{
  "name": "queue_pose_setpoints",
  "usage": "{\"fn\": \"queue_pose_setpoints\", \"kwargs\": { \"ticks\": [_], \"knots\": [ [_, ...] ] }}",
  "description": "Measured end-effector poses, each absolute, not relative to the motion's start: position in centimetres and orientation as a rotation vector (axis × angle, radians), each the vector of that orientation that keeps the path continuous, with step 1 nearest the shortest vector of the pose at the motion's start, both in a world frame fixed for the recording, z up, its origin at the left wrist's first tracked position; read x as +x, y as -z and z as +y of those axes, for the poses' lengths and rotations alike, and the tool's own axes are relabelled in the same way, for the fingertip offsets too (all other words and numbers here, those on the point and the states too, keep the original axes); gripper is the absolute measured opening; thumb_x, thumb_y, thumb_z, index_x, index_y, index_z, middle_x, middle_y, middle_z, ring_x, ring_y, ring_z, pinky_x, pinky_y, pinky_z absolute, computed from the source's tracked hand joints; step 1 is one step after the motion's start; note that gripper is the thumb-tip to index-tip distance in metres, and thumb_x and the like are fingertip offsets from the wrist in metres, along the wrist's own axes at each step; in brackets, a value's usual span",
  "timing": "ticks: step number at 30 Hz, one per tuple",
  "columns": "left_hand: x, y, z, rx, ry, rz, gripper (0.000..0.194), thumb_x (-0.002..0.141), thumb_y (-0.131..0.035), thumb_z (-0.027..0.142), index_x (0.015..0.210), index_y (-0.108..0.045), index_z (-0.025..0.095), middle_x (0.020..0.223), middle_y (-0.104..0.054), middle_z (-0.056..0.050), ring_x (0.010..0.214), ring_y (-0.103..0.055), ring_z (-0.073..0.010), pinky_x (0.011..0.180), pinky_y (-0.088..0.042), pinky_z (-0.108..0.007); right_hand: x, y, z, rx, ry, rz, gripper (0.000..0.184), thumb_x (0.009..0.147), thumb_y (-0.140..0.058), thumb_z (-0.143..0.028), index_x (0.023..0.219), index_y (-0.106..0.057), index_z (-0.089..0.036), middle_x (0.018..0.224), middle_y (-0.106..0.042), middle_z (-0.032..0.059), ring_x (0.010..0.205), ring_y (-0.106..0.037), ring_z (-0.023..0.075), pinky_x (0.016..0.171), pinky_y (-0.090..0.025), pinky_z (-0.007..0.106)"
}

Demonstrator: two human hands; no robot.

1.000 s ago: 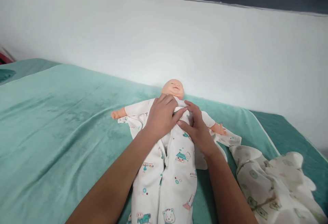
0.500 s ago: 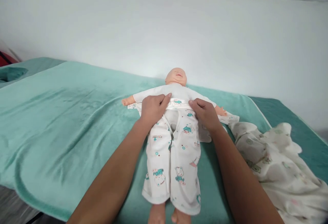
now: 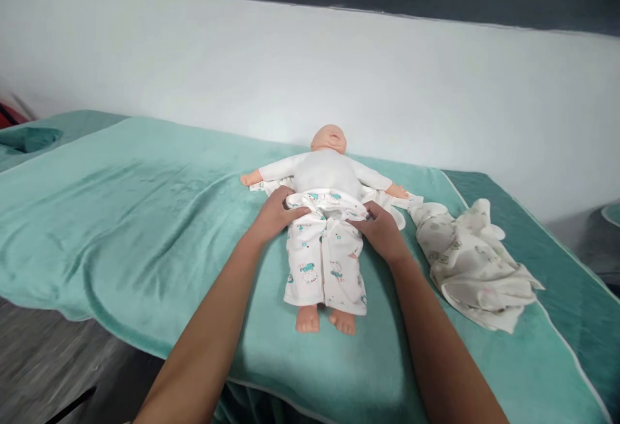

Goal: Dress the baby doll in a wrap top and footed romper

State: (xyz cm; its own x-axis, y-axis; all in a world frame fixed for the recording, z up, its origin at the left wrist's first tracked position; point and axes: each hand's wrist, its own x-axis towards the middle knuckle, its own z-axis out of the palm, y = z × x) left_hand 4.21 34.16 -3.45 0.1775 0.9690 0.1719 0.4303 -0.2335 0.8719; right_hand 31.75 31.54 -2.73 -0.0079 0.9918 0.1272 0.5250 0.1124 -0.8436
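Observation:
A baby doll [image 3: 328,169] lies on its back, arms spread, its bare feet toward me. It has a plain white body and sleeves, and white trousers [image 3: 304,262] printed with teal bears. My left hand [image 3: 277,216] grips the trousers' waistband at the left hip, thumb on top and fingers behind. At the opposite hip my right hand [image 3: 380,230] pinches the waistband too. Between the hands the waistband [image 3: 329,201] bulges up and gapes away from the belly. Printed white cloth [image 3: 382,198] spreads out beneath the doll's back and arms.
A teal plush blanket [image 3: 145,217] covers the surface. Crumpled white printed cloth [image 3: 477,262] lies to the right of the doll. Behind stands a white wall [image 3: 271,68] with a dark band above. Grey floor [image 3: 43,340] shows at lower left.
Both hands have moved down from the belly to the hips, drawing the waistband lower and loosening it. My view has pulled back, so the feet and more blanket show.

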Motion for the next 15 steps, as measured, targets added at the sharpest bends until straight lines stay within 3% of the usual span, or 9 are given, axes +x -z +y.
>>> {"fn": "queue_pose_setpoints", "kwargs": {
  "ticks": [2, 5, 7, 10, 13, 15],
  "knots": [
    [4.7, 3.9, 33.9, 1.879, -1.119, 1.374, 0.030, 0.078, -0.068, 0.048, 0.082, -0.055, 0.020, 0.087, -0.058, 0.000, 0.081, -0.053, -0.0166, 0.073, -0.041, -0.028, 30.4, 3.0, 30.4, -1.598, -0.585, -1.603, 0.037, 0.073, -0.071, -0.054, 0.075, -0.055, -0.021, 0.069, -0.054, -0.0030, 0.068, -0.043, 0.0153, 0.063, -0.035, 0.027],
    [5.7, 4.5, 33.2, 1.972, -1.271, 1.529, 0.035, 0.080, -0.061, 0.040, 0.063, -0.038, 0.021, 0.068, -0.046, 0.003, 0.070, -0.046, -0.0150, 0.067, -0.035, -0.028, 28.7, 3.4, 29.2, -1.669, -0.315, -1.531, 0.032, 0.080, -0.060, -0.054, 0.074, -0.051, -0.023, 0.065, -0.051, -0.0021, 0.065, -0.040, 0.0167, 0.062, -0.030, 0.028],
    [6.1, 4.7, 32.7, 1.944, -1.306, 1.648, 0.029, 0.079, -0.057, 0.032, 0.063, -0.036, 0.022, 0.062, -0.042, 0.004, 0.066, -0.044, -0.0155, 0.065, -0.033, -0.029, 28.0, 3.7, 28.8, -1.702, -0.204, -1.451, 0.024, 0.083, -0.054, -0.048, 0.079, -0.050, -0.025, 0.067, -0.053, -0.0012, 0.065, -0.041, 0.0181, 0.063, -0.029, 0.029],
    [6.4, 4.8, 32.1, 1.879, -1.277, 1.715, 0.008, 0.073, -0.053, 0.021, 0.071, -0.046, 0.022, 0.066, -0.050, 0.003, 0.070, -0.049, -0.0168, 0.068, -0.036, -0.029, 27.8, 4.0, 28.4, -1.646, -0.220, -1.395, 0.013, 0.080, -0.051, -0.037, 0.084, -0.050, -0.024, 0.075, -0.057, -0.0003, 0.070, -0.046, 0.0190, 0.068, -0.032, 0.030],
    [6.0, 4.8, 31.3, 1.776, -1.277, 1.541, 0.012, 0.071, -0.054, 0.020, 0.083, -0.051, 0.022, 0.079, -0.059, 0.003, 0.078, -0.053, -0.0160, 0.073, -0.041, -0.026, 28.2, 4.0, 28.0, -1.500, -0.467, -1.444, 0.015, 0.077, -0.053, -0.035, 0.084, -0.050, -0.023, 0.082, -0.058, -0.0003, 0.080, -0.050, 0.0185, 0.076, -0.038, 0.030],
    [5.5, 4.8, 30.5, 1.722, -1.244, 1.395, 0.019, 0.076, -0.059, 0.028, 0.092, -0.053, 0.021, 0.086, -0.059, 0.002, 0.080, -0.053, -0.0153, 0.073, -0.042, -0.026, 28.6, 3.9, 27.2, -1.443, -0.623, -1.503, 0.022, 0.079, -0.058, -0.042, 0.086, -0.052, -0.022, 0.084, -0.057, -0.0014, 0.083, -0.050, 0.0179, 0.078, -0.039, 0.029]
  ]
}}
